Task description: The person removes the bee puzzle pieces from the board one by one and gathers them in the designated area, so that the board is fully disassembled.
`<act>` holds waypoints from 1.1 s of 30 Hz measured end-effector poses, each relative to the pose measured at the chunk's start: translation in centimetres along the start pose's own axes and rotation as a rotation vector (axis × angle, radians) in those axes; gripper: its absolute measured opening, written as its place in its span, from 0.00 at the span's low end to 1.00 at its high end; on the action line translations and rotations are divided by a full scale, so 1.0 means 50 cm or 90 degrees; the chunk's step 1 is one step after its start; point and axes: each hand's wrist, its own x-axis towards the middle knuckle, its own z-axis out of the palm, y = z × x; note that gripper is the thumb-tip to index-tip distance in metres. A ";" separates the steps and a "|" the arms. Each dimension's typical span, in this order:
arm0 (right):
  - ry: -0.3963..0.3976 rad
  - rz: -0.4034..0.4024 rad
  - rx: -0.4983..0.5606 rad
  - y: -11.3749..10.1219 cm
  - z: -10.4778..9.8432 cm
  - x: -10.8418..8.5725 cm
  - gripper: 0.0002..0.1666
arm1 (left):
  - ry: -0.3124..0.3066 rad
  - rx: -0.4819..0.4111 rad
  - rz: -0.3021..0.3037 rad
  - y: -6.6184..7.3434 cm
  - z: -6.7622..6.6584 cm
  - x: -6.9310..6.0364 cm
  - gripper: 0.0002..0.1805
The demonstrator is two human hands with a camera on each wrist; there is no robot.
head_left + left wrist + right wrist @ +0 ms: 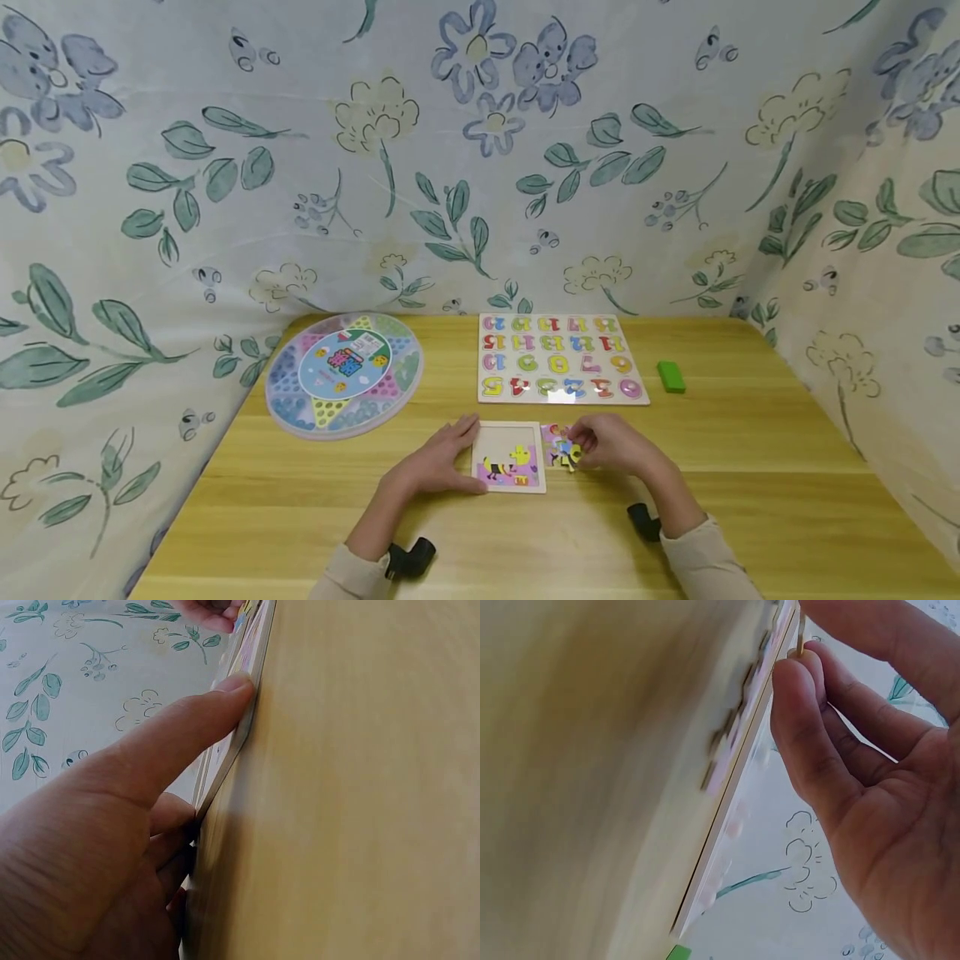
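Note:
The small wooden puzzle tray [542, 479] lies on the table with bee and yellow animal-head pieces in its lower part; its upper left shows bare wood. My left hand [442, 461] grips the tray's left side, with the thumb at the near corner and fingers at the far one; the left wrist view shows the thumb [187, 731] on its edge [217, 784]. Just right of the tray, several loose pieces [555, 435] lie together. Over them my right hand [611, 444] pinches a thin puzzle piece [802, 634], seen edge-on in the right wrist view between thumb and fingers.
Behind the tray lies a number board [561, 354] with colourful numerals. A round game board [345, 375] is at the back left, and a green block [671, 377] lies right of the number board. Floral cloth [480, 208] hangs behind the wooden table [750, 500].

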 end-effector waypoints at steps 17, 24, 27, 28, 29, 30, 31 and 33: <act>0.004 0.047 -0.002 0.027 -0.014 -0.013 0.18 | -0.005 0.003 0.002 -0.003 0.002 0.001 0.58; 0.002 0.042 -0.009 0.029 -0.019 -0.016 0.19 | -0.003 -0.010 0.002 -0.002 -0.001 0.001 0.58; -0.005 0.041 0.004 0.028 -0.014 -0.015 0.19 | -0.003 -0.008 0.005 -0.003 0.000 0.000 0.58; -0.008 0.040 0.006 0.027 -0.013 -0.015 0.19 | -0.004 -0.006 0.003 -0.003 0.001 0.000 0.58; -0.011 0.034 0.003 0.027 -0.011 -0.014 0.19 | -0.004 -0.005 0.003 -0.003 0.001 0.000 0.58; -0.012 0.034 0.004 0.027 -0.009 -0.014 0.19 | -0.004 -0.005 0.000 -0.003 0.001 0.000 0.58; -0.012 0.033 0.004 0.026 -0.008 -0.013 0.19 | -0.003 -0.006 0.001 -0.003 0.001 -0.001 0.58; -0.011 0.028 -0.005 0.026 -0.006 -0.011 0.18 | -0.001 -0.007 0.000 -0.002 0.001 -0.001 0.58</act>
